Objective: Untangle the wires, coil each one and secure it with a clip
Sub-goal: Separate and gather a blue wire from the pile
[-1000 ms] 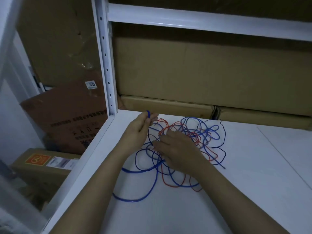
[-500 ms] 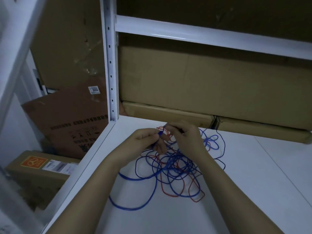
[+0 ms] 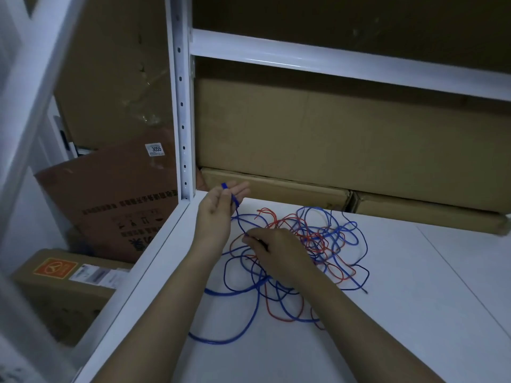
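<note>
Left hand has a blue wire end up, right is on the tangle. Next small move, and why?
Probably draw the blue wire further out with the left hand while the right hand pins the tangle. The left pinches the blue end, lifted near the shelf post; the rest still crosses red loops on the shelf.

We stood in a storeroom: white metal shelving [image 3: 182, 106] rose at twelve o'clock, cardboard boxes [image 3: 331, 134] stacked behind, more cartons [image 3: 63, 286] at nine.

Cardboard boxes [image 3: 331, 134] (labelled) behind shelf [image 3: 414, 313]
</note>
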`<state>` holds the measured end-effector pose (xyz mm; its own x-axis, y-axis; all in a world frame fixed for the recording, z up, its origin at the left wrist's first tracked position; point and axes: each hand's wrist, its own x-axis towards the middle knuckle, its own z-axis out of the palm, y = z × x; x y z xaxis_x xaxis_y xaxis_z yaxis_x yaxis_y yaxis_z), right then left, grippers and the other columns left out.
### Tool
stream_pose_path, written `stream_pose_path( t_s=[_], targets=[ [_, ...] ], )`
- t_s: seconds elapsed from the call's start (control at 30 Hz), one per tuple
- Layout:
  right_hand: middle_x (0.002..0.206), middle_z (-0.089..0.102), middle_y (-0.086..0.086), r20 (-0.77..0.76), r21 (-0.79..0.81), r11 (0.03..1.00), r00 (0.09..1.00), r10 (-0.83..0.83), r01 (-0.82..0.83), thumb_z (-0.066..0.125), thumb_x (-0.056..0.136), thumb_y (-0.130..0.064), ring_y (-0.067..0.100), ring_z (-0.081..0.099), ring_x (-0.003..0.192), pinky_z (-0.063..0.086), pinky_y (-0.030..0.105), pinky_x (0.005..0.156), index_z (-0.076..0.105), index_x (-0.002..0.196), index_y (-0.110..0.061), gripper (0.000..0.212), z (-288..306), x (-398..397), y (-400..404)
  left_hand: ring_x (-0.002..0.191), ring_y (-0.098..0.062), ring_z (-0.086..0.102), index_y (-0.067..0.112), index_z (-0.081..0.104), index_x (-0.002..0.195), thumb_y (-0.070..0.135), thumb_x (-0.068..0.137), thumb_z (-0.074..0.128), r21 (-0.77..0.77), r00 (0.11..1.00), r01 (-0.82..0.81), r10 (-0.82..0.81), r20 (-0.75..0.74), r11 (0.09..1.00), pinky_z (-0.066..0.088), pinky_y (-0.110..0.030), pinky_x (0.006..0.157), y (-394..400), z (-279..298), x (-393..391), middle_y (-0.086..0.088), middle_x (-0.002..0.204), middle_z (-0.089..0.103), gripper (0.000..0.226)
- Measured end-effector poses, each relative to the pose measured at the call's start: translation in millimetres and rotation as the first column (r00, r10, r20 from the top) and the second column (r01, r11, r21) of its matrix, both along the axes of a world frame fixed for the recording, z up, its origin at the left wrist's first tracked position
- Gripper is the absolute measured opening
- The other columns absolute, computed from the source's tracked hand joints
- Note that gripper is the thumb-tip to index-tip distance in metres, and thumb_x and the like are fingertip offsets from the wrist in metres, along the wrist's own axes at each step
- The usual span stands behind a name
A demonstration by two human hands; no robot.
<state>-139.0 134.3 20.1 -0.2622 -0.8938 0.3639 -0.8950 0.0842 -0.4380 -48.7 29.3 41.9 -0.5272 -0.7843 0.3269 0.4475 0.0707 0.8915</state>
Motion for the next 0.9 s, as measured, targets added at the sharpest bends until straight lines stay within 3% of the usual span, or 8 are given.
stream_pose_path(
  t_s=[0.1, 0.23, 0.33, 0.4, 0.57, 0.7, 0.8, 0.9],
  targets=[
    [0.077, 0.068, 0.001, -0.155, -0.018, 1.0, 0.988, 0.005, -0.008, 0.044, 0.101, -0.032, 0.019, 0.059, 0.069, 0.044, 0.033, 0.06, 0.067, 0.093, -0.017, 0.029, -0.2, -2.5, 3.1, 0.108, -0.008, 0.064, 0.006, 0.053, 0.12, 0.011, 0.105, 0.03, -0.104, 0.991, -0.08, 0.09, 0.1, 0.991, 0.046, -0.022, 0.1, -8.3, -11.9, -0.8, 0.005, 0.109, 0.066, 0.028],
    [0.088, 0.071, 0.005, -0.251, -0.009, 0.995, 0.964, 0.091, -0.096, 0.04, 0.1, -0.035, 0.023, 0.062, 0.077, 0.042, 0.032, 0.06, 0.069, 0.105, -0.018, 0.034, -1.4, -3.5, 0.9, 0.113, -0.006, 0.06, 0.007, 0.053, 0.125, 0.013, 0.105, 0.031, -0.216, 0.977, -0.035, 0.079, 0.2, 0.976, 0.044, -0.011, 0.096, -4.1, -14.2, -4.0, 0.003, 0.119, 0.063, 0.031],
    [0.086, 0.072, 0.004, -0.299, -0.095, 0.984, 0.947, 0.118, -0.153, 0.034, 0.097, -0.038, 0.024, 0.064, 0.07, 0.04, 0.027, 0.055, 0.069, 0.108, -0.017, 0.043, 2.4, -5.4, 4.8, 0.109, -0.004, 0.06, 0.01, 0.055, 0.122, 0.018, 0.104, 0.032, -0.521, 0.92, 0.019, 0.189, 0.343, 0.853, 0.045, -0.017, 0.095, -6.5, -12.3, -2.2, 0.01, 0.115, 0.063, 0.031],
    [0.081, 0.072, 0.001, -0.327, -0.217, 0.963, 0.941, 0.081, -0.158, 0.037, 0.094, -0.034, 0.021, 0.064, 0.065, 0.043, 0.024, 0.052, 0.072, 0.104, -0.017, 0.039, 8.2, -13.4, 11.3, 0.101, -0.006, 0.06, 0.008, 0.057, 0.119, 0.018, 0.104, 0.034, -0.623, 0.867, 0.129, 0.217, 0.448, 0.771, 0.045, -0.021, 0.092, -12.3, -11.7, 2.4, 0.01, 0.106, 0.064, 0.029],
    [0.069, 0.068, -0.005, -0.397, -0.371, 0.916, 0.918, -0.011, -0.15, 0.049, 0.093, -0.033, 0.013, 0.059, 0.059, 0.047, 0.025, 0.049, 0.074, 0.084, -0.021, 0.029, 19.4, -32.7, 12.0, 0.075, -0.008, 0.059, 0.013, 0.062, 0.089, 0.01, 0.103, 0.037, -0.456, 0.805, 0.39, -0.055, 0.591, 0.8, 0.046, -0.025, 0.078, -8.4, -13.0, 7.9, 0.004, 0.078, 0.065, 0.029],
    [0.075, 0.069, -0.004, -0.251, -0.418, 0.907, 0.966, -0.057, -0.055, 0.05, 0.091, -0.039, 0.014, 0.06, 0.064, 0.049, 0.033, 0.052, 0.074, 0.084, -0.018, 0.033, 24.2, -47.9, 10.6, 0.058, -0.006, 0.052, 0.01, 0.061, 0.085, 0.006, 0.103, 0.032, -0.287, 0.86, 0.407, -0.257, 0.442, 0.867, 0.042, -0.017, 0.066, -0.3, -6.2, 11.5, 0.007, 0.06, 0.058, 0.034],
    [0.078, 0.066, -0.006, -0.214, -0.421, 0.906, 0.974, -0.07, -0.027, 0.049, 0.093, -0.038, 0.015, 0.056, 0.071, 0.045, 0.033, 0.063, 0.075, 0.09, -0.02, 0.032, 25.5, -53.8, 9.7, 0.058, -0.007, 0.046, 0.007, 0.059, 0.083, 0.013, 0.103, 0.036, -0.214, 0.85, 0.475, -0.381, 0.365, 0.854, 0.04, -0.016, 0.066, 0.2, 1.9, 15.3, 0.009, 0.057, 0.051, 0.031],
    [0.086, 0.062, -0.01, 0.062, -0.362, 0.932, 0.998, -0.009, 0.031, 0.051, 0.097, -0.028, 0.011, 0.055, 0.081, 0.043, 0.024, 0.074, 0.073, 0.099, -0.021, 0.023, 19.4, -50.9, 1.4, 0.063, -0.012, 0.05, 0.008, 0.059, 0.085, 0.02, 0.094, 0.04, -0.127, 0.846, 0.525, -0.499, 0.19, 0.842, 0.044, -0.02, 0.069, 5.0, 9.3, 15.4, 0.004, 0.061, 0.052, 0.025]
  ],
)
